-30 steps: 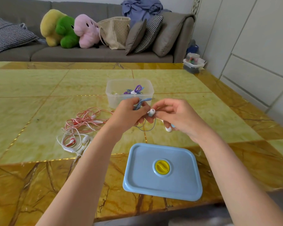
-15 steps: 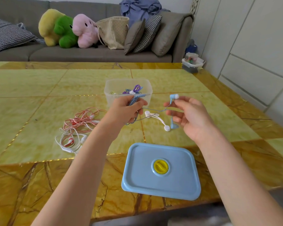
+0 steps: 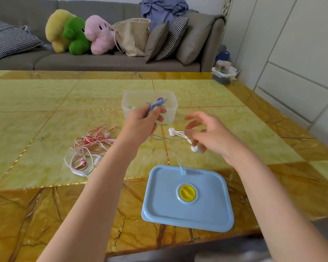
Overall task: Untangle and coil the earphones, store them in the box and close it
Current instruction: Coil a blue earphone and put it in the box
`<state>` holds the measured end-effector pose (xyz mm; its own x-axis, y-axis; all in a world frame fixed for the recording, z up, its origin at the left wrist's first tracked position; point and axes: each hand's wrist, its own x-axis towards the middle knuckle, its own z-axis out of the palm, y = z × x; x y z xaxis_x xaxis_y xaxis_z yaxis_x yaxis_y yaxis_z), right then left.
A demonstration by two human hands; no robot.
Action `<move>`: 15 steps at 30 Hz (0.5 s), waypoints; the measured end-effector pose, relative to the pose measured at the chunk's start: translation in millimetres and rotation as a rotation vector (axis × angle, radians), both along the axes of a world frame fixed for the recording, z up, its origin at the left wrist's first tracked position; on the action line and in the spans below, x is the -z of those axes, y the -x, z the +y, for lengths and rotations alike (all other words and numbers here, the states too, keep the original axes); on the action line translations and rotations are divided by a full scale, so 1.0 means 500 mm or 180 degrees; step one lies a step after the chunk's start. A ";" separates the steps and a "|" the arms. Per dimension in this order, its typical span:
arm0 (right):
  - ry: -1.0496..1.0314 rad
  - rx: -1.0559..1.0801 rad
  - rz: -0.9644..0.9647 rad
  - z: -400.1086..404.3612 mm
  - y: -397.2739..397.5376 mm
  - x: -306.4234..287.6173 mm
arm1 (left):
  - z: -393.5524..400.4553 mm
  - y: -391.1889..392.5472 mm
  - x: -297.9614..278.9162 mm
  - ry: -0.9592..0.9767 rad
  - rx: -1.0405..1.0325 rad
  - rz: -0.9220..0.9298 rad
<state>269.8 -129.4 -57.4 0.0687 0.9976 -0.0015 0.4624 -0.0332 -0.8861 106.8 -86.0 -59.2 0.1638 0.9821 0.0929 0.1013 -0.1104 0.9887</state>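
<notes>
Glossy marbled yellow table (image 3: 45,118) underneath. One smooth rounded-rectangle blue lid (image 3: 187,199) with its yellow knob lies nearest. One translucent plastic box (image 3: 170,108) sits behind, contents partly hidden. Left hand (image 3: 142,121) grips the coiled blue earphones (image 3: 153,107); right hand (image 3: 210,135), blurred, fingers spread loosely. Red-and-white earphones (image 3: 91,146) lie tangled at left.

Pale blue lid (image 3: 187,199) with yellow knob (image 3: 187,193), red-and-white earphones (image 3: 92,146), yellow-green marble table (image 3: 45,103), clear box (image 3: 150,108)

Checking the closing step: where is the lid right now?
In the head view the lid lies flat on the table's near edge, right of centre, apart from the box.
</notes>
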 end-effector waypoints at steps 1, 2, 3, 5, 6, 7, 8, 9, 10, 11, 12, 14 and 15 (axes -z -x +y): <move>0.0091 -0.0059 0.0050 0.001 0.002 0.002 | -0.002 -0.003 -0.003 0.0115 0.0075 -0.0222; 0.0184 -0.0126 0.0114 0.001 0.004 0.005 | -0.005 -0.007 -0.008 0.0279 0.0229 -0.0554; 0.0243 -0.0170 0.0119 0.002 0.005 0.007 | -0.009 -0.011 -0.013 0.0454 0.0439 -0.0923; 0.0140 -0.0161 -0.0101 0.005 0.006 0.009 | -0.015 -0.019 -0.022 0.0680 0.0821 -0.1466; 0.0055 -0.0156 -0.0091 0.007 0.007 0.010 | -0.018 -0.023 -0.024 0.0713 0.0960 -0.1621; -0.0017 -0.0212 0.0097 0.009 0.011 0.011 | -0.020 -0.026 -0.026 0.0734 0.1089 -0.1764; -0.0070 -0.0340 0.0422 0.008 0.018 0.010 | -0.022 -0.027 -0.028 0.0769 0.1202 -0.1927; -0.0085 -0.0512 0.0790 0.007 0.027 0.010 | -0.022 -0.027 -0.029 0.0819 0.1286 -0.2106; -0.0044 -0.0706 0.1136 0.004 0.036 0.009 | -0.021 -0.026 -0.029 0.0878 0.1327 -0.2276; 0.0060 -0.0902 0.1399 0.001 0.044 0.008 | -0.019 -0.024 -0.029 0.0928 0.1328 -0.2457; 0.0209 -0.1064 0.1543 -0.003 0.048 0.007 | -0.016 -0.021 -0.028 0.0959 0.1303 -0.2678; 0.0496 -0.1233 0.1553 -0.009 0.049 0.008 | -0.010 -0.014 -0.026 0.0998 0.1229 -0.3126; 0.0592 -0.1268 0.1472 -0.011 0.046 0.006 | -0.008 -0.009 -0.025 0.1036 0.1193 -0.3294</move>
<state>246.8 -135.0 -60.5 -0.3568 0.9267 -0.1178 0.0421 -0.1101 -0.9930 111.1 -89.8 -46.6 0.4440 0.8899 0.1041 -0.7620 0.3139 0.5664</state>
